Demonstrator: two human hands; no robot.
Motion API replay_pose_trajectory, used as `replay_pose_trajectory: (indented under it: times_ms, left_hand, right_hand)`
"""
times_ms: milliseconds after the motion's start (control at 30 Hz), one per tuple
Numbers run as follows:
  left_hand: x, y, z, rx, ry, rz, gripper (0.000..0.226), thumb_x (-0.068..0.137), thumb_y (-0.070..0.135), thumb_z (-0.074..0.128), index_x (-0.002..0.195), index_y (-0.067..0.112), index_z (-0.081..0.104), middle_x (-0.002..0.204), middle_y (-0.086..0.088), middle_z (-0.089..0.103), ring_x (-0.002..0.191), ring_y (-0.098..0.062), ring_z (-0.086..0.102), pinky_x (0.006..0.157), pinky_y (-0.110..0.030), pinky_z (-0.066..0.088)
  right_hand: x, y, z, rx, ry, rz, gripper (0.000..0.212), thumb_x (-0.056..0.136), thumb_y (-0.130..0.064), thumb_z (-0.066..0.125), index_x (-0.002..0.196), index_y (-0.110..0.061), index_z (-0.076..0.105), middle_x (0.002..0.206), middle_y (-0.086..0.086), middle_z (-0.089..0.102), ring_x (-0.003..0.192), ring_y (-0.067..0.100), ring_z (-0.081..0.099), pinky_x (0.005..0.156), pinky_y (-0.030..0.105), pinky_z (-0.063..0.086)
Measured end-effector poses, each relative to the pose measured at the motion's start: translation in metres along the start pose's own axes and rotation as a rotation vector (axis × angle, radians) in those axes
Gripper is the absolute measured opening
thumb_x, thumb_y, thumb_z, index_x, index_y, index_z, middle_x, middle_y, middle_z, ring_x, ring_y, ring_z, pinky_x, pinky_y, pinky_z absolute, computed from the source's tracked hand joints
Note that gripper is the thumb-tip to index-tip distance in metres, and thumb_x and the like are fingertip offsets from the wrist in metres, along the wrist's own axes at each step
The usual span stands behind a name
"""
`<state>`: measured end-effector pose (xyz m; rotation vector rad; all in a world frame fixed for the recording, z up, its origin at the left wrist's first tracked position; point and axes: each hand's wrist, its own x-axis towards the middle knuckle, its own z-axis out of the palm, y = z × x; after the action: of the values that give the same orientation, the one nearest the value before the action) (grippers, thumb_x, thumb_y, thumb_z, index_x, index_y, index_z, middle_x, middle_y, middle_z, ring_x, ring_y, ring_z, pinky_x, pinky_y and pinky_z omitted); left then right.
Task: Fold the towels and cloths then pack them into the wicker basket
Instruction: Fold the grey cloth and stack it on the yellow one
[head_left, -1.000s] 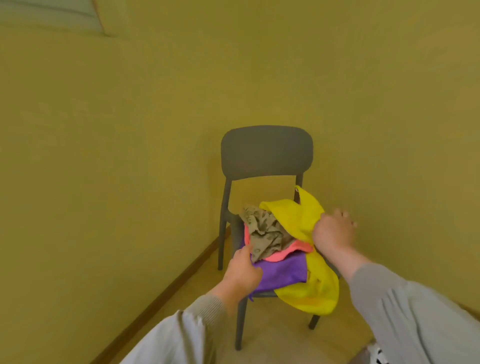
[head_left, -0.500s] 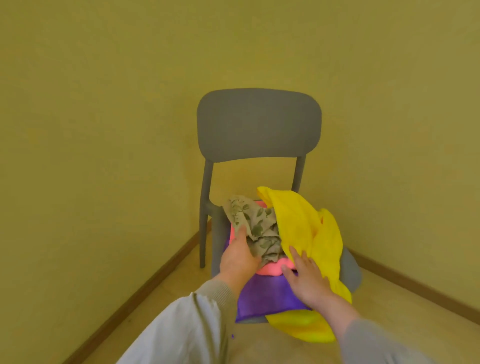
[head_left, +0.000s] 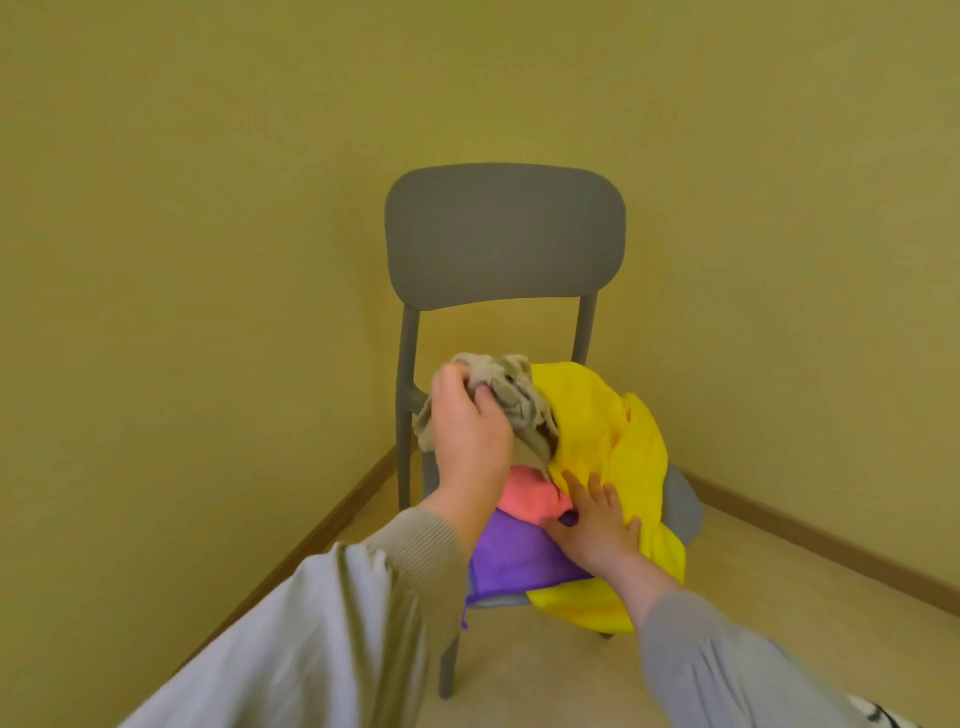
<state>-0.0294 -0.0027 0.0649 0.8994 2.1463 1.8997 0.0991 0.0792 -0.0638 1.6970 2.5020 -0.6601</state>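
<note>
yellow cloth (head_left: 608, 431), purple cloth (head_left: 514, 561), grey chair (head_left: 504, 234)

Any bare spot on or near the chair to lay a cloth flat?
Seat is crowded: yellow cloth, pink cloth and purple cloth cover it, save a sliver at its right edge. Bare floor lies right of the chair, bordered by the baseboard.

Cloth count: four items on the seat, comprising one beige patterned cloth (head_left: 519, 410), one yellow cloth (head_left: 602, 415), one pink cloth (head_left: 530, 499) and one purple cloth (head_left: 514, 558). Seating count: one grey chair (head_left: 504, 234). Hand count: two, comprising one left hand (head_left: 467, 431) and one right hand (head_left: 597, 532), with one left sleeve (head_left: 337, 639) and one right sleeve (head_left: 727, 670), two sleeves in total.
</note>
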Motion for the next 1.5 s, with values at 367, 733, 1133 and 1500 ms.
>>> replay_pose_trajectory:
  times_ms: [367,733,1133,1500]
  left_hand:
    - [0.01,0.097,-0.053,0.081,-0.169,0.112,0.007,0.1,0.018,0.038,0.095,0.015,0.041,0.078,0.01,0.051,0.07,-0.004,0.048,0.06,-0.025,0.033]
    - [-0.063,0.203,-0.13,0.11,-0.325,0.049,0.009,0.093,0.016,0.049,0.097,0.019,0.057,0.084,0.006,0.06,0.068,-0.005,0.053,0.054,-0.021,0.039]
    - [-0.183,0.284,-0.216,-0.185,-0.489,-0.035,0.032,0.09,0.006,0.043,0.107,0.019,0.067,0.106,-0.002,0.067,0.104,-0.018,0.061,0.094,-0.038,0.05]
    - [-0.225,0.341,-0.175,0.086,-0.511,0.364,0.031,0.082,-0.002,0.056,0.1,0.016,0.072,0.089,0.002,0.069,0.086,-0.013,0.063,0.073,-0.02,0.045]
  right_hand:
    - [-0.045,-0.036,-0.05,0.587,0.183,-0.068,0.069,0.087,-0.003,0.056,0.148,-0.011,0.024,0.154,0.009,0.027,0.142,0.024,0.026,0.112,0.031,0.026]
    - [-0.202,-0.096,-0.198,0.96,0.423,-0.32,0.032,0.088,0.003,0.044,0.086,-0.023,0.062,0.084,-0.008,0.065,0.086,0.017,0.061,0.071,0.023,0.047]
    - [-0.39,-0.106,-0.24,0.998,0.549,-0.393,0.011,0.086,-0.004,0.061,0.077,-0.01,0.064,0.066,-0.005,0.059,0.061,0.006,0.049,0.048,0.007,0.037]
    - [-0.441,-0.033,-0.275,0.834,0.791,-0.212,0.026,0.083,0.0,0.052,0.064,-0.017,0.057,0.061,-0.005,0.057,0.064,0.017,0.049,0.046,0.015,0.031]
